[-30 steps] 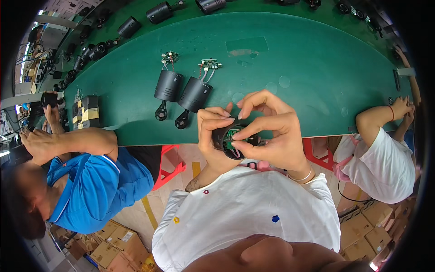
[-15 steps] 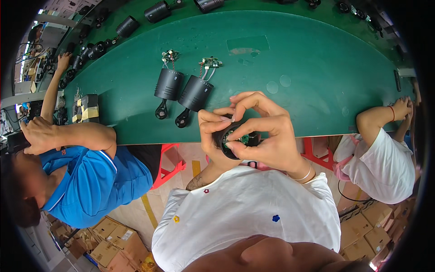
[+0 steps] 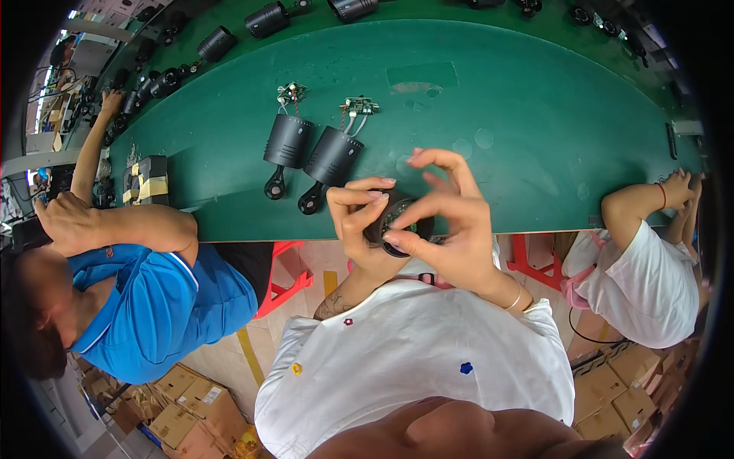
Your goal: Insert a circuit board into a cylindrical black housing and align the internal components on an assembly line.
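Observation:
My left hand [image 3: 359,229] is wrapped round a black cylindrical housing [image 3: 373,232], its open end facing up. A bit of green circuit board [image 3: 413,227] shows inside the opening, partly hidden by fingers. Over that opening is my right hand [image 3: 451,222], its thumb at the rim and its index finger bent above it. Its other fingers are raised and spread, slightly blurred, and I see nothing held between them. Two similar black housings [image 3: 288,141] [image 3: 333,156] lie to the left on the green table [image 3: 527,153], each with a wired circuit board at its far end and a ringed black stem at its near end.
More black housings [image 3: 267,20] line a strip along the far edge. A dark block with yellow tape [image 3: 146,181] stands at the left. One person in blue [image 3: 164,306] sits to my left, another in white [image 3: 638,283] to my right. Cardboard boxes [image 3: 202,405] are on the floor.
My right hand's fingers have lifted and spread from their pinch at the housing's opening. The housing has tilted a little in my left hand, and less green board shows.

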Motion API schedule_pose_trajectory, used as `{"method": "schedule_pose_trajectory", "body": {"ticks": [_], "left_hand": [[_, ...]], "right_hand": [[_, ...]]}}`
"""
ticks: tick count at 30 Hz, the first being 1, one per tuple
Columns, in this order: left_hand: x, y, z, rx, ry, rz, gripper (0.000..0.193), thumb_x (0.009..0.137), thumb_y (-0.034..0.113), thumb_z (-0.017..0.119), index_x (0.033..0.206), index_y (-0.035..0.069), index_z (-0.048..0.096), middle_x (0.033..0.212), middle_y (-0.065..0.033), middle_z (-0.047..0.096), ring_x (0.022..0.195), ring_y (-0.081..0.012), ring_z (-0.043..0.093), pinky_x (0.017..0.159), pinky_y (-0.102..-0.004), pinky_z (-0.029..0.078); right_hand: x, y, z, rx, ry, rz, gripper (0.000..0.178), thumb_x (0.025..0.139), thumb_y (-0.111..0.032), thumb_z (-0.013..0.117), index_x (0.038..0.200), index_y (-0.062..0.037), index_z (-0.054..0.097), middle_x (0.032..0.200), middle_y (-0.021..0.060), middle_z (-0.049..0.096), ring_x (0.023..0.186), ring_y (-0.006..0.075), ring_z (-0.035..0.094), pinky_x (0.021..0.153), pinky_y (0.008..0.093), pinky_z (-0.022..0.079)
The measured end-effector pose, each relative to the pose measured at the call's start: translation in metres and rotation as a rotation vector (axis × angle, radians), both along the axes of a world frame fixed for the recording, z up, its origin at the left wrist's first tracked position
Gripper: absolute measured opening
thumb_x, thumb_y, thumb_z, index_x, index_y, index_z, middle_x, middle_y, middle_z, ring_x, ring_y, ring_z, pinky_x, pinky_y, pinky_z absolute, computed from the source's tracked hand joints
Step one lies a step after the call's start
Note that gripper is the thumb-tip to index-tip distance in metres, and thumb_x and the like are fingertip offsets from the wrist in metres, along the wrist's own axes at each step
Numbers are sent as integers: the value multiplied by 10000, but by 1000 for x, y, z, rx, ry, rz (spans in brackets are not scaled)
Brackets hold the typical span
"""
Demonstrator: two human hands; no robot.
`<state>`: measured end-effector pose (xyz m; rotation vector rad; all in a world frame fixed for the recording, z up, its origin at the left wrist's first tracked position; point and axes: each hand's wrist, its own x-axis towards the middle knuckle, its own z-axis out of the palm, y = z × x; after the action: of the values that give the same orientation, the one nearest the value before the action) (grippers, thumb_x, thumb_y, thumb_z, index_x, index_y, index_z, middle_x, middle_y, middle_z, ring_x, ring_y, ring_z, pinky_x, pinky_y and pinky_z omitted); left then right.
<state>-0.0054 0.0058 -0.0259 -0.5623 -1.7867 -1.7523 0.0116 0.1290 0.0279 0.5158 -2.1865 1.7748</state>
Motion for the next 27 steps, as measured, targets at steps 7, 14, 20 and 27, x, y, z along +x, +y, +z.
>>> {"method": "schedule_pose_trajectory", "body": {"ticks": [7, 14, 20, 27], "left_hand": [[2, -8, 0, -186, 81, 27, 485, 792, 63, 753, 1181, 168, 484, 1090, -104, 429, 987, -282, 595, 801, -394, 530], [2, -9, 1, -207, 91, 29, 457, 800, 87, 748, 1173, 157, 494, 1088, -107, 430, 993, -285, 591, 806, -396, 529], [3, -8, 4, -47, 11, -41, 459, 746, 32, 780, 1135, 144, 564, 1086, -107, 460, 975, -297, 594, 792, -412, 535], [6, -9, 3, -15, -12, -94, 509, 696, 21, 807, 1130, 118, 560, 1069, -103, 471, 965, -291, 596, 788, -403, 538]], "right_hand": [[2, -10, -7, -637, -501, 231, 517, 755, 2, 730, 1167, -83, 429, 1383, 135, 400, 1148, 290, 526, 966, 395, 432], [1, -9, -4, -690, -585, 242, 584, 707, 18, 735, 1185, -75, 412, 1399, 161, 399, 1218, 286, 477, 1052, 423, 376], [1, -8, -4, -675, -640, 258, 673, 683, 4, 762, 1254, -68, 413, 1401, 162, 400, 1223, 290, 481, 1049, 421, 380], [2, 5, -11, -620, -653, 315, 731, 643, -17, 799, 1282, -58, 446, 1376, 149, 437, 1233, 303, 483, 1044, 422, 390]]}}
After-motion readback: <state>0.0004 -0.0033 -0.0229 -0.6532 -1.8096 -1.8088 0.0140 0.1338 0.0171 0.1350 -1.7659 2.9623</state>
